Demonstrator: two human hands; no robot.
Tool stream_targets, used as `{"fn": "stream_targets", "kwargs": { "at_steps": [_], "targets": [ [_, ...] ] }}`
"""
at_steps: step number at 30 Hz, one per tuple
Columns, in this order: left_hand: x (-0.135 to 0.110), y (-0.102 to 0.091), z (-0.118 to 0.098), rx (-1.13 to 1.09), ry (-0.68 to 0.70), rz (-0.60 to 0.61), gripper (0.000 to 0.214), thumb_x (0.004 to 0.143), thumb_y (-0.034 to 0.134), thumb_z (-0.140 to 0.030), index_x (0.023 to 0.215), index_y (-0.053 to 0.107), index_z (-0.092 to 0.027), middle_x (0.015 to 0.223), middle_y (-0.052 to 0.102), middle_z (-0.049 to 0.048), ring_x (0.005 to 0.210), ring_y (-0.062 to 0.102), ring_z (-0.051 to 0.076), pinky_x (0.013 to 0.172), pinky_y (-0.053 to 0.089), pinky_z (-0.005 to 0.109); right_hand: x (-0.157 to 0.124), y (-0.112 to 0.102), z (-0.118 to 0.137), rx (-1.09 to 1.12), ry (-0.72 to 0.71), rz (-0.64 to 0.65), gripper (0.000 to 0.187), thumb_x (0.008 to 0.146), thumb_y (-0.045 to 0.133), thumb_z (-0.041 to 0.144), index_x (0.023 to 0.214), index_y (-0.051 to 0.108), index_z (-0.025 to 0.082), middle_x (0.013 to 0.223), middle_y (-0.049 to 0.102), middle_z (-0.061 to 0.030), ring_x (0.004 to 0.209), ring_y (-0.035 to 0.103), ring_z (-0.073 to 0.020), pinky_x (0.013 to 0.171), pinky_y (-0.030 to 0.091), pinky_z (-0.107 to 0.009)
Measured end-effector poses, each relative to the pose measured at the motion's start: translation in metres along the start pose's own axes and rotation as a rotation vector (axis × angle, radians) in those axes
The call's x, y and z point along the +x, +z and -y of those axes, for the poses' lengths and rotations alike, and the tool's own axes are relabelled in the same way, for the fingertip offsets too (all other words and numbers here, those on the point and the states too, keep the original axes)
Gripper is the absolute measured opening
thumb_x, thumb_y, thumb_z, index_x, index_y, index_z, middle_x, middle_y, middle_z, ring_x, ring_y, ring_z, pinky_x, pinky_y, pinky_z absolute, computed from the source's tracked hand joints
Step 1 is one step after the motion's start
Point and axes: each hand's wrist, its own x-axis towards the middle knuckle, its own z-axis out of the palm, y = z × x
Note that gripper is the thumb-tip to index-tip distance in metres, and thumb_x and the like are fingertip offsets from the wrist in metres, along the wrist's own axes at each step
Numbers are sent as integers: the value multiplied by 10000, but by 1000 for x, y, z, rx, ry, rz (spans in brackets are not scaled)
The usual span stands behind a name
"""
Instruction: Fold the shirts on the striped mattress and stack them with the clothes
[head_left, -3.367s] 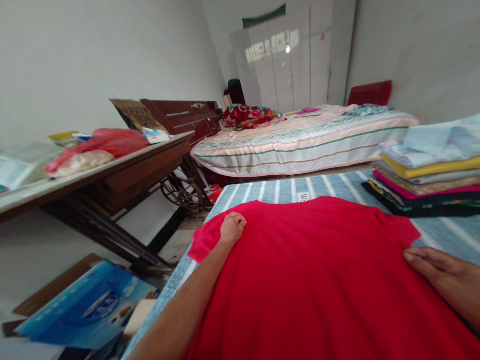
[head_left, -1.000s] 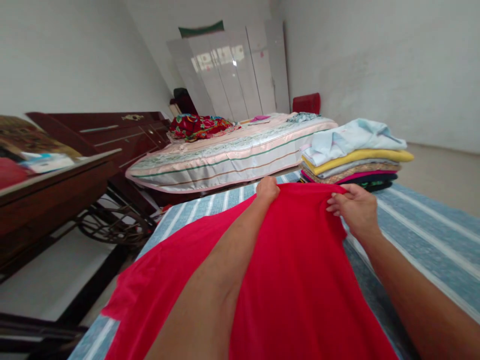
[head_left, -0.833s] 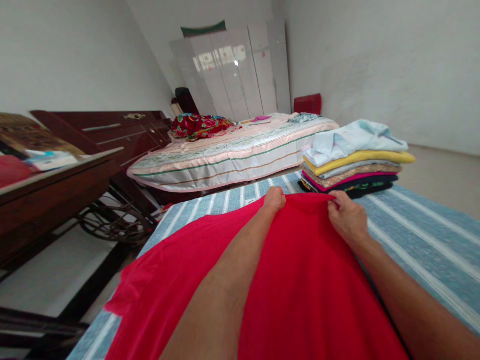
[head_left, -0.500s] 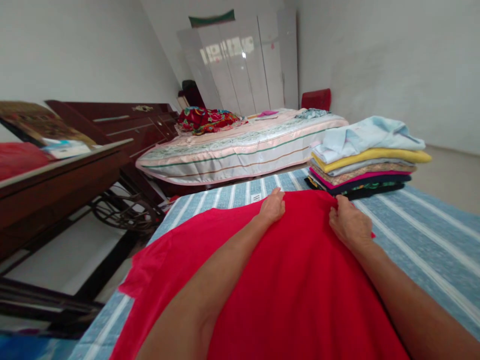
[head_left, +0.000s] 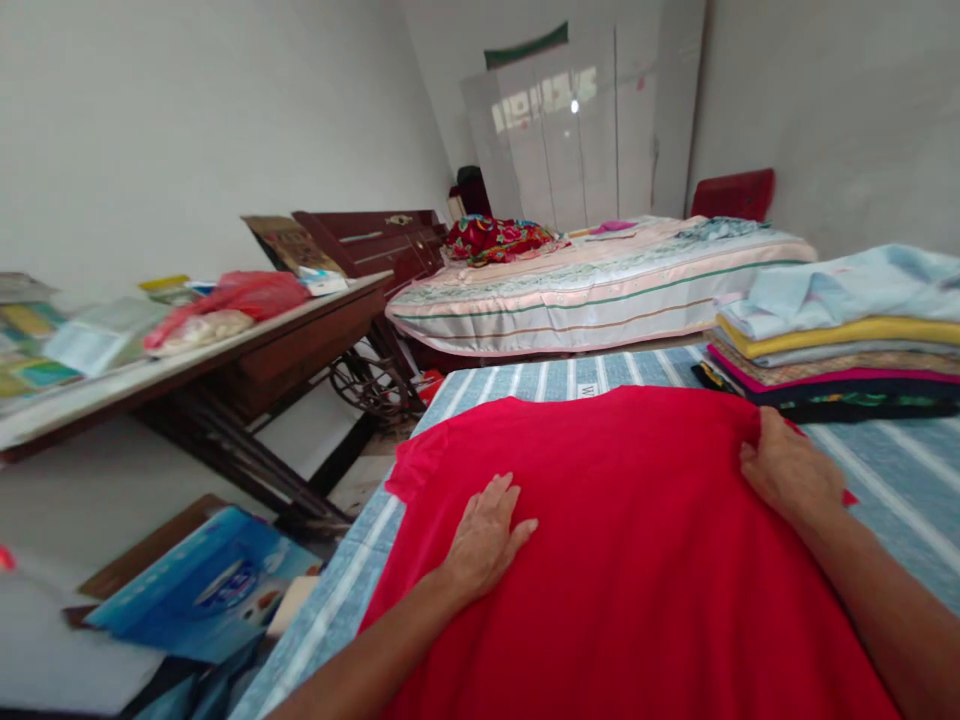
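A red T-shirt (head_left: 615,540) lies spread over a blue-and-white striped sheet (head_left: 892,500). My left hand (head_left: 486,538) rests flat on the shirt near its left sleeve, palm down with fingers stretched out. At the shirt's upper right shoulder, my right hand (head_left: 793,468) has its fingers curled on the cloth, pinching the edge. Just beyond that hand sits a stack of folded clothes (head_left: 840,345), light blue on top, with yellow, grey, pink and dark layers beneath. The shirt's lower end runs out of view.
A wooden table (head_left: 315,320) with a red plastic bag (head_left: 262,292) and other items stands on the left. Beneath it is a blue box (head_left: 217,585). Farther back are a bed (head_left: 600,305) with a floral blanket and a white wardrobe (head_left: 547,140).
My left hand has let go of the shirt's top edge and moved down and left, now lying flat. My right hand stays at the shoulder. The view has turned left.
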Motion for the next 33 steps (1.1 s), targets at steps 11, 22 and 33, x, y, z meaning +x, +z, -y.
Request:
{"fn": "stream_targets", "kwargs": {
  "at_steps": [11,22,33],
  "targets": [
    [-95,1,27,-34,-92,-114,498,884,410,-410,1303,456,-143,1433,377,137,1340,303,246,1093,271,434,-56,-4,-6,88,-433,-123,415,838,387,251,1223,487,134,1112,592,-193,1029,570,-366,823,461,-496],
    [-172,-14,66,-207,-563,-282,373,825,465,-285,1143,557,-113,1196,596,148,1134,541,253,998,374,344,-301,-50,64,301,-1210,-253,252,793,526,272,1030,603,235,1067,677,-47,941,632,-200,795,498,-312],
    [-152,-28,64,-922,-798,-179,164,764,564,-319,705,606,-172,468,560,-19,516,607,179,474,441,247,-343,-25,74,139,-1123,-497,321,666,483,108,965,562,195,888,692,-47,817,607,-213,665,427,-307]
  ]
}}
